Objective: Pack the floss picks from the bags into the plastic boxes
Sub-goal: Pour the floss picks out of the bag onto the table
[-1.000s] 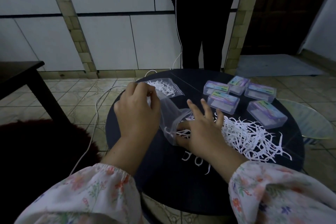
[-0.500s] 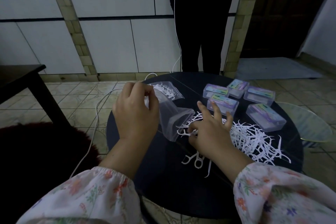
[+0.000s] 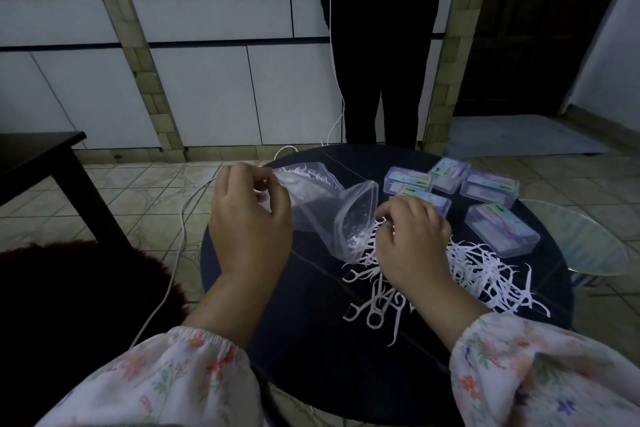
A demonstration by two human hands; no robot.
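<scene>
While the round dark worktop (image 3: 311, 357) sits in front of the person, loose white floss picks (image 3: 375, 305) lie on its near part. The right hand (image 3: 412, 246) rests on the big pile of picks (image 3: 485, 270), and its fingers are bent down into them; I cannot tell if they pinch any. The left hand (image 3: 249, 222) is up off the worktop, and its grip is pinched tight on the closed end of a clear bag (image 3: 325, 218). The bag tips down, with its open mouth by the pile and a few picks inside. Behind it lies a second bag (image 3: 308, 173) with picks. Farther back on the right sit five clear plastic boxes (image 3: 502, 232) with lids shut. Beyond the worktop a person in dark clothes (image 3: 381, 45) stands.
</scene>
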